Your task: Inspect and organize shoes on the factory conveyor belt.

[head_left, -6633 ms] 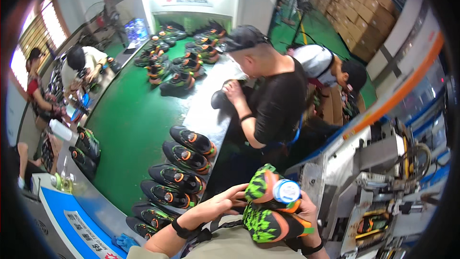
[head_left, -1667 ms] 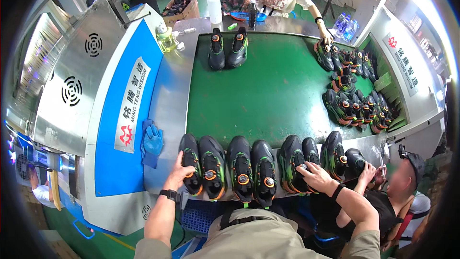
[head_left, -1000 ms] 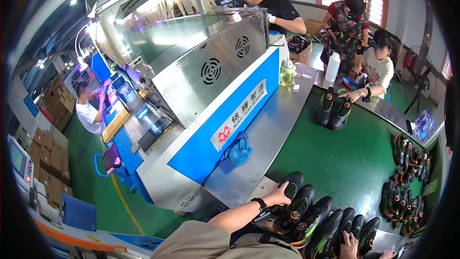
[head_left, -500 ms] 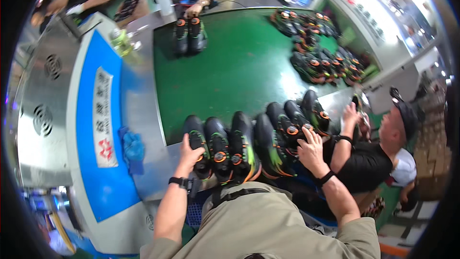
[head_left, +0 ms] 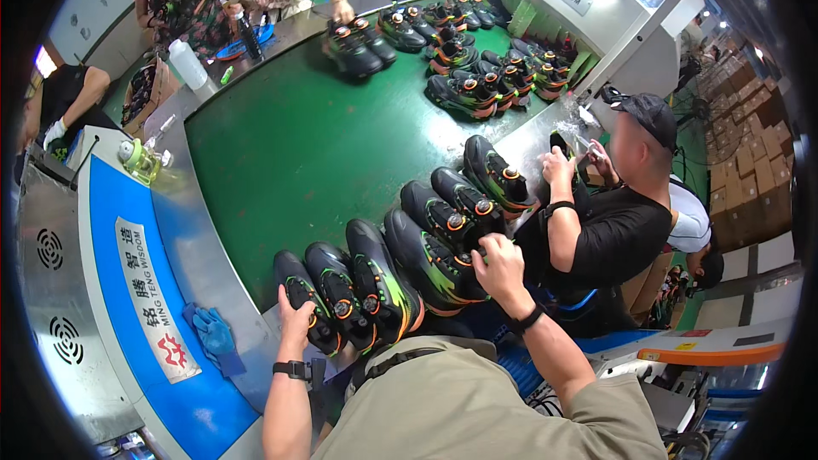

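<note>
A row of black sneakers with green and orange trim and round orange-ringed dials stands along the near edge of the green table. My left hand (head_left: 295,317) grips the heel end of the leftmost sneaker (head_left: 300,286), thumb on its top and fingers along its outer side. At the heel of a sneaker (head_left: 464,194) farther right, my right hand (head_left: 501,267) has its fingers curled together; its fingertips are partly hidden. Between my hands stand several more, among them a large green-streaked sneaker (head_left: 382,281). One sneaker (head_left: 497,177) sits at the row's right end.
Across the green tabletop (head_left: 281,162), another person's hand (head_left: 342,10) touches a sneaker pair (head_left: 358,47) beside a cluster of sneakers (head_left: 490,77). At right, a co-worker in black (head_left: 613,221) handles a shoe. A blue cloth (head_left: 213,332) and white bottle (head_left: 187,64) are at left.
The view has turned to the right. My right hand's fingers have gone from spread to curled at the sneaker's heel. The far person's pair has slid right, toward the cluster. My left hand keeps its place.
</note>
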